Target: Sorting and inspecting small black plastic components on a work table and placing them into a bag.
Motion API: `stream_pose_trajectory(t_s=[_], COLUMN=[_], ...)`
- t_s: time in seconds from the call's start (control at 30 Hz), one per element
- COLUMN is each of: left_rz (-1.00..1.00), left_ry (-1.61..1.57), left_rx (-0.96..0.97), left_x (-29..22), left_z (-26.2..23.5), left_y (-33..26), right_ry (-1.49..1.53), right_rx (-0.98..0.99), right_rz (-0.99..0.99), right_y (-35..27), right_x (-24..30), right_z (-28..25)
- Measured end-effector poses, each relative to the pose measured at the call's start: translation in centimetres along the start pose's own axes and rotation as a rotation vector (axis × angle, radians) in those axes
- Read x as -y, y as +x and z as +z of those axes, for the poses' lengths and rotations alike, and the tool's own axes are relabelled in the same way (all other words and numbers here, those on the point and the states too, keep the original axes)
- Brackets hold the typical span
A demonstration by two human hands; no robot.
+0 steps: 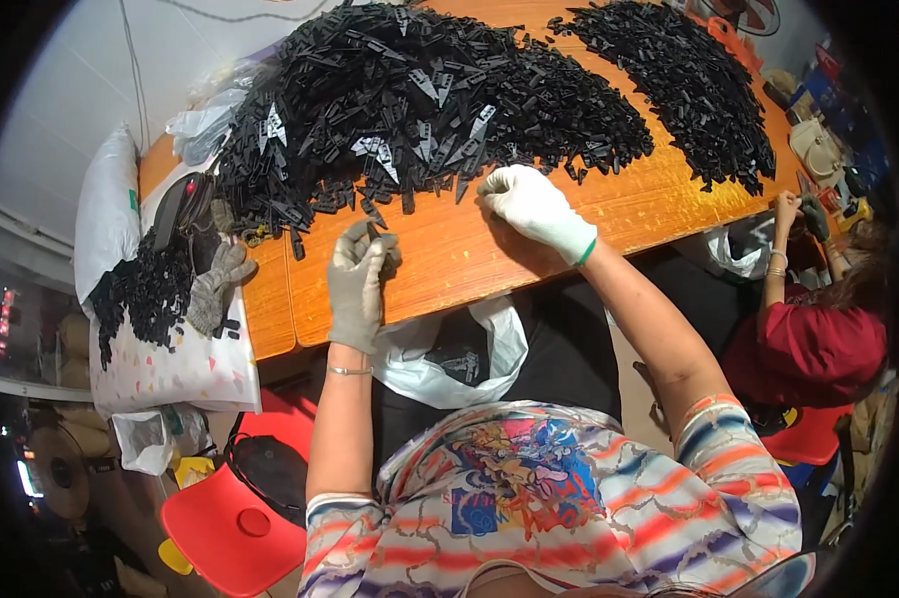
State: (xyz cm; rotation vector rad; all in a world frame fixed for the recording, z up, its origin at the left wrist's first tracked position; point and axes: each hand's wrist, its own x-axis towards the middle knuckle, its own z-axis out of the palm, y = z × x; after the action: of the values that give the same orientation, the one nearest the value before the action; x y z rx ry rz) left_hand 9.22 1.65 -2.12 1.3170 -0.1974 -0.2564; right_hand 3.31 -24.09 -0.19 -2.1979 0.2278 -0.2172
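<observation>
Gloved left hand (358,274) raised, pinching black plastic piece (374,231)

Single head-worn fisheye view — looking steeply down, close over the wooden table (489,254).

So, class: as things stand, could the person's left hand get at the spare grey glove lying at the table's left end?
Probably yes. The left hand is over bare wooden table, and the spare grey glove lies just to its left with nothing between them. The fingers seem to pinch a small black part, though.
</observation>
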Motion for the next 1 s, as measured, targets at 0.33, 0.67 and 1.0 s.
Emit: stream_pose_trajectory(t_s=[0.33, 0.67, 1.0], left_rz=[-0.240, -0.293, -0.241], left_ry=[-0.454, -0.378, -0.322], left_rx=[0.193, 0.173, 0.141], left_x=[-0.9, -0.9, -1.0], left_z=[1.5, 2.0, 2.3], left_y=[-3.1, -4.3, -4.9], right_ry=[0.544, -0.188, 0.376], right_rx=[0.331, -0.191, 0.090], right_rz=[0.120, -0.976, 0.037], right_y=[-2.4, -1.0, -3.6], right_x=[6.6, 5.9, 9.0], right_z=[1.3, 3.6, 4.1])
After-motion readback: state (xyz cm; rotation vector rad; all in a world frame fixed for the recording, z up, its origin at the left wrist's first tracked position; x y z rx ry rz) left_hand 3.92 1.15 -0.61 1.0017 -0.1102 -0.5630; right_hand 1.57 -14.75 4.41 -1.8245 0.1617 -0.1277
